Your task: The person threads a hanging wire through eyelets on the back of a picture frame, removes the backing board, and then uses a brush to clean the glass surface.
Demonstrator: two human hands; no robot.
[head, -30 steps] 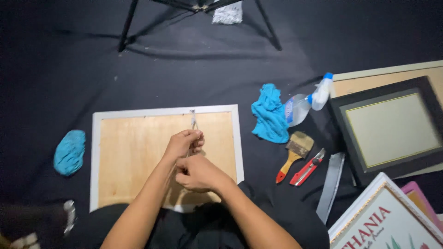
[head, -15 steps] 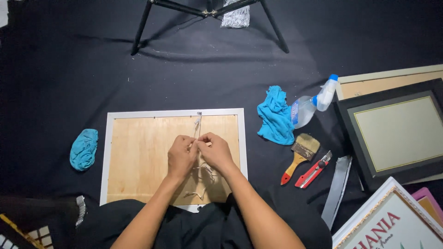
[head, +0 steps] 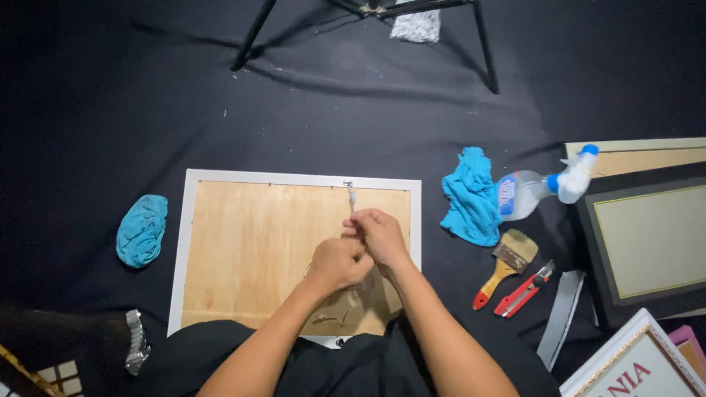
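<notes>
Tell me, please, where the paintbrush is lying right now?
In the head view the paintbrush lies right of the white frame, just below the blue cloth and beside the red cutter.

A black cloth (head: pixel 147 95) covers the whole floor and carries everything in view. On it lie a white-edged picture frame turned wooden back up (head: pixel 250 242), a rolled blue rag (head: pixel 141 229) to its left, and to its right a crumpled blue cloth (head: pixel 471 197) touching a clear spray bottle (head: pixel 540 188). Below these sit a wooden-handled paintbrush (head: pixel 504 267), a red utility knife (head: pixel 523 290), a grey strip (head: pixel 560 317) and a dark frame (head: pixel 647 242), with tripod legs (head: pixel 482 44) standing at the far edge.
</notes>
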